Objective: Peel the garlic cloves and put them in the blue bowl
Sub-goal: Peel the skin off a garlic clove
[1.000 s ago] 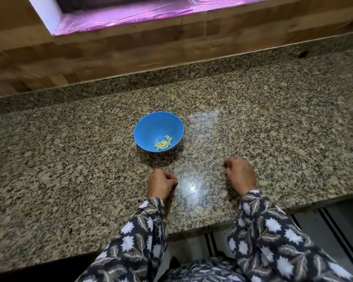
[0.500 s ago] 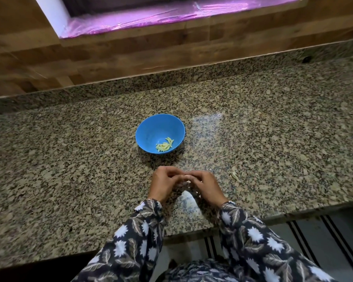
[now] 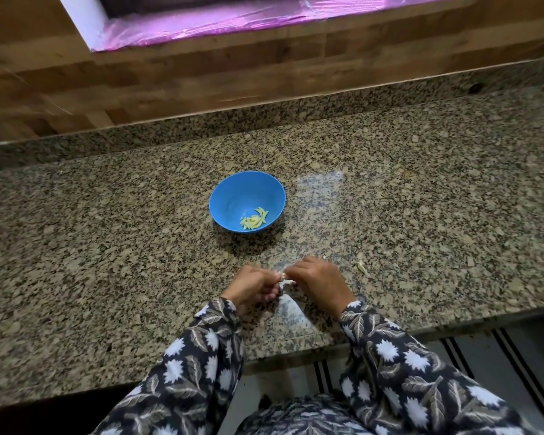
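Observation:
The blue bowl (image 3: 230,196) stands on the granite counter (image 3: 107,246), with several peeled pale-yellow garlic cloves (image 3: 254,219) lying in its bottom. Just in front of the bowl my two hands meet over the counter. My left hand (image 3: 254,285) and my right hand (image 3: 316,282) both pinch a small whitish garlic clove (image 3: 285,280) between their fingertips. Most of that clove is hidden by the fingers.
A scrap of garlic skin (image 3: 361,267) lies on the counter right of my right hand. A raised granite ledge (image 3: 264,120) and a wooden wall (image 3: 201,76) close the back. The counter's front edge (image 3: 296,350) runs just behind my wrists.
My right hand moved left from the counter to join my left hand, and both now pinch a garlic clove. The bowl has not moved.

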Demonstrator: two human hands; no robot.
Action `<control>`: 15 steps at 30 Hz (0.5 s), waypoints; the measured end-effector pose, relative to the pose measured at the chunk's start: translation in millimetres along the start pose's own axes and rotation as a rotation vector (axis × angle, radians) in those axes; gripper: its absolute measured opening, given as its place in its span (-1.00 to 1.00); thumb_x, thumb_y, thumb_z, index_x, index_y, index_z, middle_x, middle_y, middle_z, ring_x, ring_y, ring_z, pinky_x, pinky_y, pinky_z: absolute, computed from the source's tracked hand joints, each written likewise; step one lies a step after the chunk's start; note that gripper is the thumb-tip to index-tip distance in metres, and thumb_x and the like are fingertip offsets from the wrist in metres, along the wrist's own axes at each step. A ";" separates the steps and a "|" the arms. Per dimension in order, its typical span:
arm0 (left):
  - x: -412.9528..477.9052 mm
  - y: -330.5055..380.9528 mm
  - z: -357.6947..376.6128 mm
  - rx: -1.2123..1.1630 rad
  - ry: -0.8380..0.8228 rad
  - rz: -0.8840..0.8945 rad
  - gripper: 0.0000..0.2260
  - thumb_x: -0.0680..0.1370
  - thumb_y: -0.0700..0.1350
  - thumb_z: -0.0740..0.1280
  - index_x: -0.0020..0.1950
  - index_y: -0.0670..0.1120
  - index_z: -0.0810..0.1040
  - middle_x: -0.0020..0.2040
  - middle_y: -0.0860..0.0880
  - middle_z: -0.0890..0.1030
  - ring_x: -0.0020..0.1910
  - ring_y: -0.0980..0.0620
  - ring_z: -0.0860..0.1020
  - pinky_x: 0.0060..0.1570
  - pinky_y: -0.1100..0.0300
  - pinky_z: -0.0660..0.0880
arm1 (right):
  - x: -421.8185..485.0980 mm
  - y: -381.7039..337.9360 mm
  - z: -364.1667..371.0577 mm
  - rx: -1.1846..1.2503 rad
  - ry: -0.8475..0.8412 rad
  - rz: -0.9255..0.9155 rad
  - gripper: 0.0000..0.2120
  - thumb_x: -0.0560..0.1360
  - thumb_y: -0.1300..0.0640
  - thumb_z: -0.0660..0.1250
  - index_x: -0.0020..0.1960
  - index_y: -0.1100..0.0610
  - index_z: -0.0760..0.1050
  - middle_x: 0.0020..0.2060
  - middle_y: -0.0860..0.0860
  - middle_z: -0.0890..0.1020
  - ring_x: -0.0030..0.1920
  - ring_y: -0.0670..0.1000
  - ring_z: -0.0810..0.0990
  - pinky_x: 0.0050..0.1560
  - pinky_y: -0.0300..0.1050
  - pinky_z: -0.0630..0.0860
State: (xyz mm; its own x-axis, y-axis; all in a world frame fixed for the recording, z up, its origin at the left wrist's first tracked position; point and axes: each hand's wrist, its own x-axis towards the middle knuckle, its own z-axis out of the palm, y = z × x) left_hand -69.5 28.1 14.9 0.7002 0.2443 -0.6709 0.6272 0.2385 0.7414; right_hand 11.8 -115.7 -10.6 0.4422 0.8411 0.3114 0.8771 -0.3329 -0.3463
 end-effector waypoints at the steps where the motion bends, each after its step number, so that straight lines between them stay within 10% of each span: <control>1: 0.1 -0.7 0.0 0.048 0.003 0.042 -0.89 0.54 -0.27 0.28 -0.09 -0.30 0.56 -0.31 -0.09 0.54 -0.40 0.07 0.49 -0.43 0.31 0.45 | 0.9 -2.2 -0.3 -0.009 -0.037 0.025 -0.89 0.48 0.13 0.35 -0.05 0.09 0.64 -0.29 0.00 0.67 -0.31 -0.03 0.61 -0.32 -0.14 0.59; 4: 3.7 -7.5 0.5 0.575 0.211 0.398 -0.86 0.53 -0.16 0.35 0.01 -0.20 0.63 -0.16 -0.01 0.63 -0.22 0.09 0.54 -0.20 0.28 0.46 | 7.9 -9.5 -3.1 0.332 -0.251 0.467 -0.77 0.55 0.03 0.24 -0.04 0.13 0.62 -0.31 0.01 0.60 -0.35 -0.07 0.51 -0.30 -0.25 0.49; 8: 3.4 -13.2 0.0 0.501 0.314 0.644 -0.85 0.48 -0.19 0.40 0.03 -0.17 0.65 -0.06 -0.05 0.67 -0.09 0.07 0.60 -0.03 0.27 0.52 | 14.6 -13.4 -12.1 1.398 -0.187 0.940 -0.82 0.53 0.31 0.22 -0.19 0.31 0.55 -0.39 0.09 0.54 -0.50 -0.09 0.50 -0.51 -0.33 0.41; 15: 6.2 -20.1 0.5 0.448 0.362 0.630 -0.88 0.46 -0.15 0.43 -0.08 -0.19 0.67 -0.20 -0.05 0.67 -0.26 0.13 0.58 -0.21 0.31 0.51 | 10.9 -5.3 0.3 0.803 -0.162 0.787 -0.84 0.52 0.13 0.31 -0.21 0.05 0.61 -0.39 -0.09 0.61 -0.41 -0.20 0.49 -0.25 -0.20 0.40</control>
State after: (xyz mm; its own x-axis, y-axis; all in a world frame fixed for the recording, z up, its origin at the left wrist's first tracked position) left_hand -77.6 24.4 -4.2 0.8594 0.5099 -0.0377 0.2861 -0.4185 0.8620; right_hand 11.9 -104.6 -5.7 0.7365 0.5840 -0.3413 -0.0334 -0.4725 -0.8807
